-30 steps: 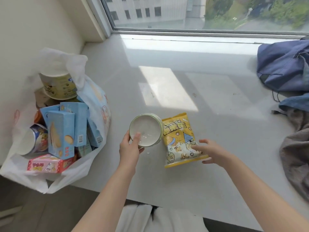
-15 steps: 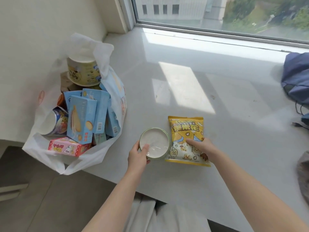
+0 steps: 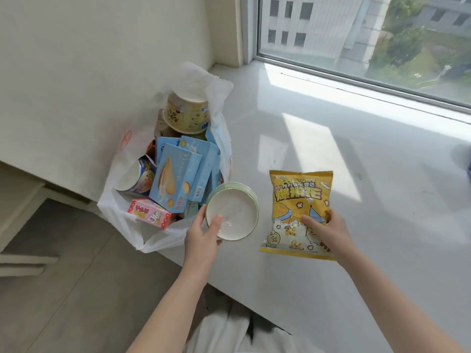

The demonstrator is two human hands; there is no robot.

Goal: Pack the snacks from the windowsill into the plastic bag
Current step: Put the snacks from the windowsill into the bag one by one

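Note:
My left hand (image 3: 202, 235) grips a green-rimmed cup (image 3: 233, 211) by its white bottom, held tilted just at the open mouth of the white plastic bag (image 3: 122, 217). The bag leans at the left end of the windowsill and holds blue biscuit boxes (image 3: 175, 177), a pink box (image 3: 150, 215), a yellow cup (image 3: 187, 113) and another cup (image 3: 135, 178). A yellow popcorn packet (image 3: 298, 197) lies flat on the sill to the right. My right hand (image 3: 325, 229) rests on its lower half, fingers curled over the packet.
The white windowsill (image 3: 356, 154) runs right, under the window (image 3: 369, 34). A wall (image 3: 89, 59) stands behind the bag. The sill's front edge drops to a grey floor (image 3: 76, 289). A bit of blue cloth (image 3: 468, 164) shows at the far right edge.
My left hand has carried the cup left, up to the bag's mouth. My right hand has settled onto the popcorn packet. The view has swung left.

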